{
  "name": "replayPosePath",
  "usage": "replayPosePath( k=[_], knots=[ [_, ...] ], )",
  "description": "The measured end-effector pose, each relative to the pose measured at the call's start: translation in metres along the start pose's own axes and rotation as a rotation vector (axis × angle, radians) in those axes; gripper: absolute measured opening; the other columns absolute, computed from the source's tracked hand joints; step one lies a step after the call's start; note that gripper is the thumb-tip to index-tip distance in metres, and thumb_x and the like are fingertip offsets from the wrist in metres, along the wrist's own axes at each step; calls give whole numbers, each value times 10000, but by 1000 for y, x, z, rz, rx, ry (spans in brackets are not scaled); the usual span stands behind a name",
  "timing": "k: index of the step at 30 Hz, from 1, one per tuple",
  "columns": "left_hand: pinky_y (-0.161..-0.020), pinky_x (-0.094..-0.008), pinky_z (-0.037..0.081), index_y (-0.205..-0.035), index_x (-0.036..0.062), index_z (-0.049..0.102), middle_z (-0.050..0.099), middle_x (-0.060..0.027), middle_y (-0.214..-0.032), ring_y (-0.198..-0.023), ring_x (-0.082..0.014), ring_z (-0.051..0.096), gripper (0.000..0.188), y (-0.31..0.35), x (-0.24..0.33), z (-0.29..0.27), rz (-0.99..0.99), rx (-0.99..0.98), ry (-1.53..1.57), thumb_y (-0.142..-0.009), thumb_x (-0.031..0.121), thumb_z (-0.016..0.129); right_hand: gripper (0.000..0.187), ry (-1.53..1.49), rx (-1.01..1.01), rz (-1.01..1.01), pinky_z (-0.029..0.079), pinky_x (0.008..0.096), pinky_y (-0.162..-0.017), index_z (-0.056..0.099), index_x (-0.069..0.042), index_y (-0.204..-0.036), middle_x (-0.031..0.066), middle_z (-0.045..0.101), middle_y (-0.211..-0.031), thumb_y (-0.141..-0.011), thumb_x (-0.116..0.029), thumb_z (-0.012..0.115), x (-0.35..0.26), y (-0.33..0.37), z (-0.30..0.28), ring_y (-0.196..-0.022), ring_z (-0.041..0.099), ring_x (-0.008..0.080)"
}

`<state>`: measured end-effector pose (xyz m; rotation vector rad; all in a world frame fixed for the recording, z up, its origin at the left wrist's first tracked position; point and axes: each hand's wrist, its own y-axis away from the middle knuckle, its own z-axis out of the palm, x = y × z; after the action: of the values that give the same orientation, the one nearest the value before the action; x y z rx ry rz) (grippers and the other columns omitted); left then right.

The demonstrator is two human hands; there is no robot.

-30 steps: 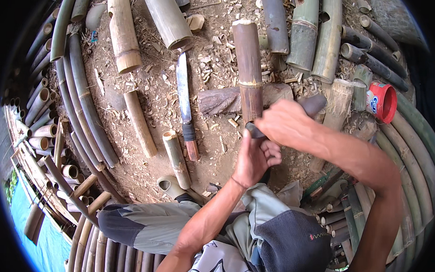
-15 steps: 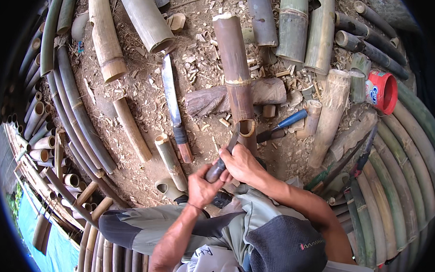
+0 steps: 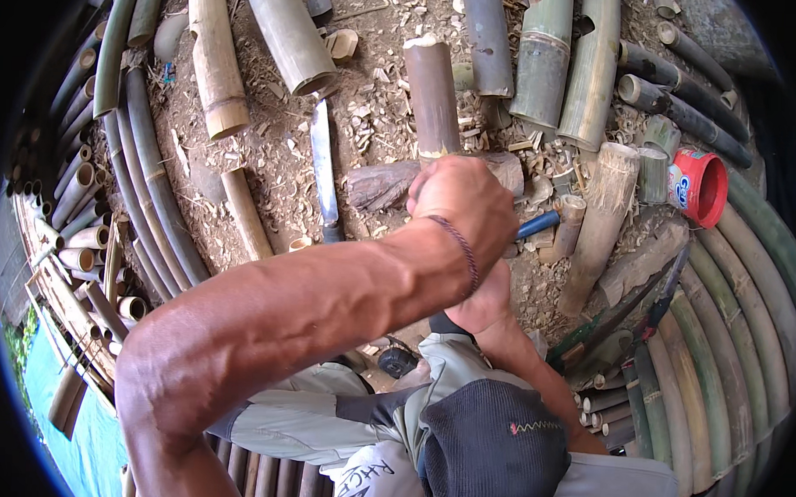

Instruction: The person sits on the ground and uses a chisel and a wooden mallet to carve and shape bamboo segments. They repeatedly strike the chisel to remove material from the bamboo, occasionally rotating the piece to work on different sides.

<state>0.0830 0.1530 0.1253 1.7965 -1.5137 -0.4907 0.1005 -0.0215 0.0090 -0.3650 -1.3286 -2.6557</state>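
- Head view: a brown bamboo section (image 3: 432, 92) is propped with its lower end on a rough log block (image 3: 384, 183) amid wood chips on the dirt floor (image 3: 278, 157).
- The left hand (image 3: 461, 207) is clenched into a fist over that lower end; what the fingers enclose cannot be told.
- The right hand (image 3: 482, 302) lies beneath it, largely hidden; its finger state cannot be told.
- The section is judged stiff, hollow, fairly light and smooth-skinned; a hold near the node ring is judged surest against slipping.
- A long knife (image 3: 323, 171) lies just beside the log block; a blue-handled tool (image 3: 537, 224) projects by the left hand.
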Motion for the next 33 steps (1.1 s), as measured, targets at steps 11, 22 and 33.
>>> replayPosePath(
  k=[11,22,33],
  knots=[
    [-645,-420,567,-1027,63,555,643,-114,-880,-746,-300,696,342,82,61,155,-300,101,762,-773,218,721,317,758,214,105,512,274,-526,672,0,-1125,81,716,-848,-976,-268,592,-5,28,-28,-620,660,147],
    [-604,-430,557,-1010,43,512,664,-172,-833,-732,-323,701,175,51,92,184,-363,134,713,-890,141,593,248,702,179,-112,499,251,-586,635,-73,-1040,75,709,-934,-1015,-304,549,8,16,-56,-673,648,140],
    [-684,-489,563,-1077,66,569,679,-219,-766,-694,-381,692,364,60,80,187,-334,68,1017,-757,198,682,267,984,265,-4,440,265,-449,706,4,-1058,84,733,-889,-939,-225,641,-5,28,-25,-518,568,89]
  ],
)
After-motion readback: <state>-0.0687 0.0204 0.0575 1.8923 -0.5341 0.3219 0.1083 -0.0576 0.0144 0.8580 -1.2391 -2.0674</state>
